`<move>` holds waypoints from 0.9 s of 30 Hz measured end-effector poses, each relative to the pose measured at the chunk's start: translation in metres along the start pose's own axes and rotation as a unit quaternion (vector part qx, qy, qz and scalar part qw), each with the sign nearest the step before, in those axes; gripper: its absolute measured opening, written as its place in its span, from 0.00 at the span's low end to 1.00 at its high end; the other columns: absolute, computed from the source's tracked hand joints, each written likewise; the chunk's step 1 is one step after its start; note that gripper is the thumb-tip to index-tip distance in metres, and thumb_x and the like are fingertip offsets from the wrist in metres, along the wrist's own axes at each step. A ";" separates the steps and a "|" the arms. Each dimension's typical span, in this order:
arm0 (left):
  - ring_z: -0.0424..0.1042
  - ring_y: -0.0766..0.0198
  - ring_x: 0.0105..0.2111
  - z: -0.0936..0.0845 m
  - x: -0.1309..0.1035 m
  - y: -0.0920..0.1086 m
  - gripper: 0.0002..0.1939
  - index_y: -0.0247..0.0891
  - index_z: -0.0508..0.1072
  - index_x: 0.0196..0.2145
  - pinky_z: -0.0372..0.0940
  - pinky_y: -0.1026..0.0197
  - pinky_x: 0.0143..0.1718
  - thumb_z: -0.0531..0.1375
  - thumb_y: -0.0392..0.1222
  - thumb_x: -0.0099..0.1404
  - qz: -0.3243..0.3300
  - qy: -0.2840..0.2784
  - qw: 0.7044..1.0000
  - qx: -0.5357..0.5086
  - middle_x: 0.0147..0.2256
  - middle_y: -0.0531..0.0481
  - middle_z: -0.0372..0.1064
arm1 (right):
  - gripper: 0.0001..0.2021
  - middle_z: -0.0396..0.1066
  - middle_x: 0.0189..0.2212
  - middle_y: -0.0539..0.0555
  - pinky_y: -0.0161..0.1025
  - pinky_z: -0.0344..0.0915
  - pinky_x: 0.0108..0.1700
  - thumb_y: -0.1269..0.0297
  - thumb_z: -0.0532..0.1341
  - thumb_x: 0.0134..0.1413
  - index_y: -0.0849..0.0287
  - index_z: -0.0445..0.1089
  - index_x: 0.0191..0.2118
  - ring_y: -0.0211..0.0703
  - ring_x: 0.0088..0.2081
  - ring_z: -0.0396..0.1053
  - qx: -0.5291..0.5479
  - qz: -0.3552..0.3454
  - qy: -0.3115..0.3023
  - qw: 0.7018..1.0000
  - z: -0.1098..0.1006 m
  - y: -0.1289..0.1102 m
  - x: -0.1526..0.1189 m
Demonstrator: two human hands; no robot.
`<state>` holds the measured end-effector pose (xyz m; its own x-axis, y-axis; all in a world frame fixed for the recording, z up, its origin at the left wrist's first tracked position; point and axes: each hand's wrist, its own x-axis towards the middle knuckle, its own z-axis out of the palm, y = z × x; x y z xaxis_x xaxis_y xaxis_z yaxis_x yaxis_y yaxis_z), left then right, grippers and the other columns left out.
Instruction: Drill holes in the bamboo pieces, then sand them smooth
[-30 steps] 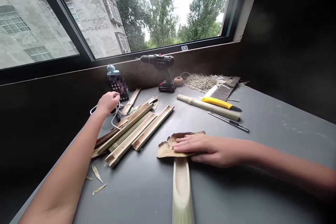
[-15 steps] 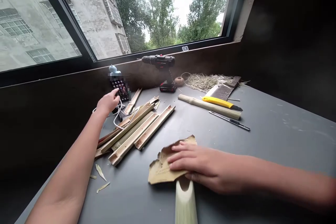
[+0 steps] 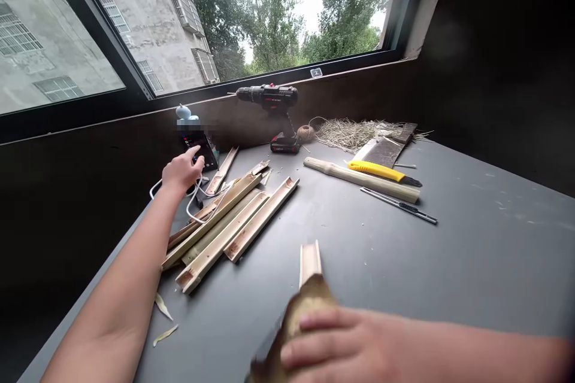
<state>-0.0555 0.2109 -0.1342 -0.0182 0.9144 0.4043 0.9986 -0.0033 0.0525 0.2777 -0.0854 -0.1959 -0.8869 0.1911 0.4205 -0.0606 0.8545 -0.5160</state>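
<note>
My left hand [image 3: 181,171] reaches to the back left, index finger stretched out at the dark screen of a phone [image 3: 207,152] and holding nothing. At the bottom of the view my right hand [image 3: 335,347] presses a brown piece of sandpaper [image 3: 309,301] over a half-split bamboo strip [image 3: 309,260]. The sandpaper is bent around the strip and blurred. The far end of the strip sticks out beyond it with its hollow side up; the rest is hidden under paper and hand.
Split bamboo pieces [image 3: 224,239] lie left of centre, with a white cable [image 3: 191,209] by the phone. A cordless drill [image 3: 274,108], twine ball [image 3: 305,133], straw [image 3: 344,133], broad blade [image 3: 381,149], bamboo stick [image 3: 354,178], yellow-handled knife [image 3: 377,170] and slim cutter [image 3: 399,206] lie farther back.
My right hand has slid the sandpaper toward me along the bamboo strip, uncovering its far end. My left hand stays at the phone, whose screen has changed from icons to a mostly dark display.
</note>
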 end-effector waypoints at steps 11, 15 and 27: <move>0.71 0.46 0.49 0.006 -0.003 -0.031 0.21 0.41 0.77 0.49 0.65 0.51 0.46 0.49 0.41 0.65 -0.073 0.019 0.997 -0.027 0.51 0.40 0.72 | 0.19 0.67 0.61 0.57 0.49 0.44 0.71 0.73 0.51 0.65 0.61 0.67 0.59 0.46 0.68 0.53 -0.197 0.100 0.059 0.974 -0.036 0.011 -0.010; 0.67 0.43 0.53 0.009 -0.008 -0.030 0.20 0.37 0.78 0.46 0.62 0.47 0.51 0.49 0.38 0.65 -0.070 0.039 0.996 -0.032 0.51 0.37 0.70 | 0.17 0.69 0.58 0.61 0.50 0.55 0.67 0.73 0.51 0.66 0.63 0.68 0.57 0.47 0.64 0.60 -0.253 0.139 0.116 0.950 -0.051 0.024 -0.013; 0.72 0.60 0.31 -0.116 -0.029 0.054 0.22 0.39 0.75 0.45 0.64 0.57 0.32 0.45 0.47 0.68 0.082 0.090 0.976 -0.183 0.31 0.53 0.75 | 0.19 0.75 0.53 0.58 0.55 0.66 0.59 0.72 0.50 0.65 0.57 0.71 0.55 0.53 0.57 0.70 -0.259 0.287 0.220 0.896 -0.077 0.065 -0.042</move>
<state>-0.0066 0.1373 -0.0376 0.0994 0.8038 0.5865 0.9051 -0.3179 0.2823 0.3466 -0.0003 -0.1898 -0.4305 0.7449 0.5098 0.6683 0.6427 -0.3747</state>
